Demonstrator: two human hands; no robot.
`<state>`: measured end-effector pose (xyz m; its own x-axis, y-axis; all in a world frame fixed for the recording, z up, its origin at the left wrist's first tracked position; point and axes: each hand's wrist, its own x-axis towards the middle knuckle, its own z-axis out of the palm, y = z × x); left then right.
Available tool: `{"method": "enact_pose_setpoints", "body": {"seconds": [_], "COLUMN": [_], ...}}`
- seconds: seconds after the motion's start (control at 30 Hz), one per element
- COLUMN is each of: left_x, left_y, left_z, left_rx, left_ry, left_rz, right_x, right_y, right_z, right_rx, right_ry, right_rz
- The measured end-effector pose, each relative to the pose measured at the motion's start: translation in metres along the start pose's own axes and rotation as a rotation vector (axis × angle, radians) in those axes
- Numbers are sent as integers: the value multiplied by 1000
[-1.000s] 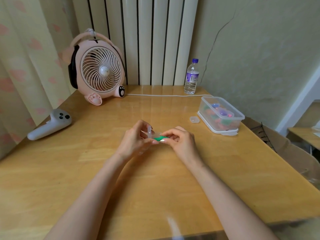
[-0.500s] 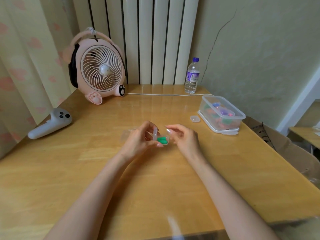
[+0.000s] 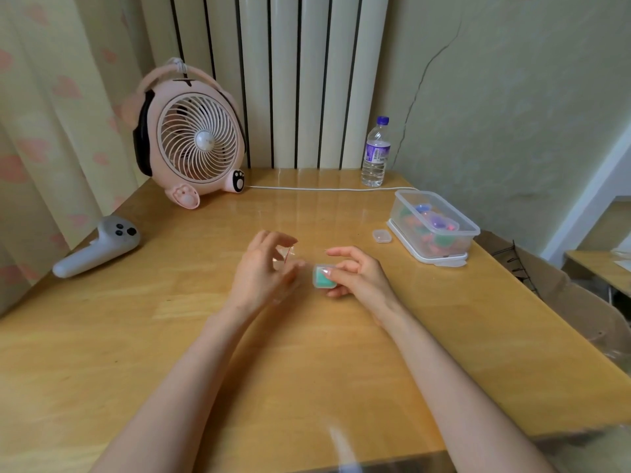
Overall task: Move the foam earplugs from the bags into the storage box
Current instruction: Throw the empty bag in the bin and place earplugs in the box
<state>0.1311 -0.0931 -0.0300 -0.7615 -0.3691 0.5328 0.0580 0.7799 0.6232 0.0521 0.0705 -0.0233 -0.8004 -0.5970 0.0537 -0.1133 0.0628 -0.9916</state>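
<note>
My right hand (image 3: 358, 276) pinches a small clear case with green foam earplugs (image 3: 322, 277) inside, just above the table's middle. To its left, my left hand (image 3: 263, 271) holds a clear plastic bag (image 3: 285, 256) with a red strip at its mouth, fingers curled round it. The clear storage box (image 3: 435, 228) stands open at the right edge of the table, with several coloured earplug cases inside.
A small clear case (image 3: 381, 235) lies beside the box. A pink fan (image 3: 191, 148) and its white cable (image 3: 327, 189) are at the back, a water bottle (image 3: 375, 153) by the wall, a white controller (image 3: 97, 245) at the left.
The case with the green earplugs has passed from my left hand to my right. The hands have drawn apart, and the empty bag stays in my left hand.
</note>
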Motion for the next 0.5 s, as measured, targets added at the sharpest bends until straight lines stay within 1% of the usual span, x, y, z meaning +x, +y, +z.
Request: {"method": "enact_pose_setpoints", "body": {"seconds": [0.03, 0.07, 0.17, 0.2, 0.23, 0.33, 0.4, 0.5], "left_x": [2, 2, 0, -2, -4, -6, -6, -2], "left_y": [-5, -9, -15, -16, -16, -18, -17, -11], "left_z": [-3, -4, 1, 5, 8, 8, 4, 0], "left_rx": [72, 150, 317, 339, 350, 335, 308, 249], "left_ry": [10, -25, -227, -234, -198, -14, 45, 133], "left_rz": [-35, -61, -122, -138, -143, -122, -109, -50], "right_x": [0, 0, -1, 0, 0, 2, 3, 8], "right_y": [0, 0, -1, 0, 0, 5, 8, 9], "right_z": [-1, -1, -2, -2, -2, -2, -2, -9], "right_rx": [-3, -5, -14, -11, -3, -42, -93, -81], "right_ry": [9, 21, 55, 68, 83, 101, 132, 219], "right_rz": [-3, -14, -68, -76, -77, -66, -51, -16]}}
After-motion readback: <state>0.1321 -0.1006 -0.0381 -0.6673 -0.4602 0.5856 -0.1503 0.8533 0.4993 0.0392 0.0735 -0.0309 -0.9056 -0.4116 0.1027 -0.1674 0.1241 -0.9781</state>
